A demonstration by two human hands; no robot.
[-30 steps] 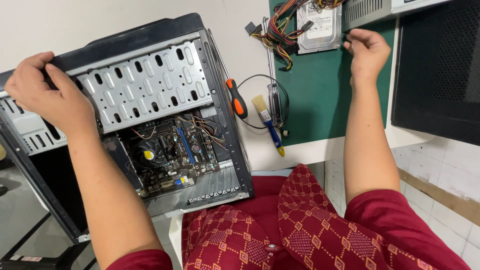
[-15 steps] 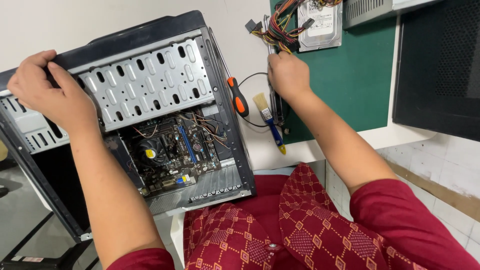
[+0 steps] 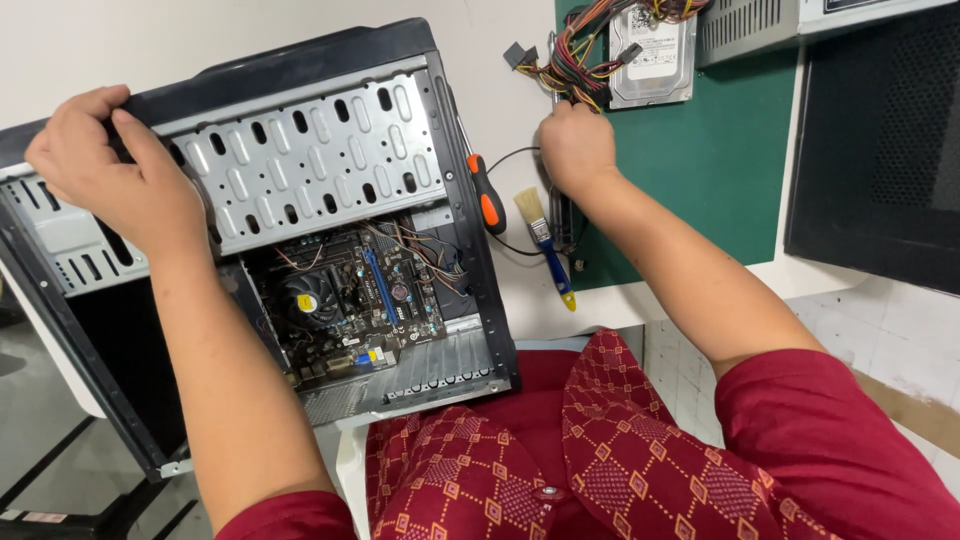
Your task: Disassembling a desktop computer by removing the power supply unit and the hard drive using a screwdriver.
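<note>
Open computer case (image 3: 300,170) stands at the left of the worktop (image 3: 520,300), motherboard (image 3: 360,295) inside it below the drive cage (image 3: 310,165), left hand (image 3: 110,165) on its top left edge. Just right of the case lie a screwdriver (image 3: 485,195), then a paintbrush (image 3: 545,245), right hand (image 3: 575,145) above the brush. Behind that hand, a cable bundle (image 3: 575,65) and hard drive (image 3: 655,55) sit on the mat (image 3: 710,170).

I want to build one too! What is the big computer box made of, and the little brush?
The computer case looks like bare grey sheet metal, dull-shiny with punched slots, edged in black, probably plastic. The brush seems to have pale bristles, a metal band and a glossy blue handle, likely plastic.
</note>
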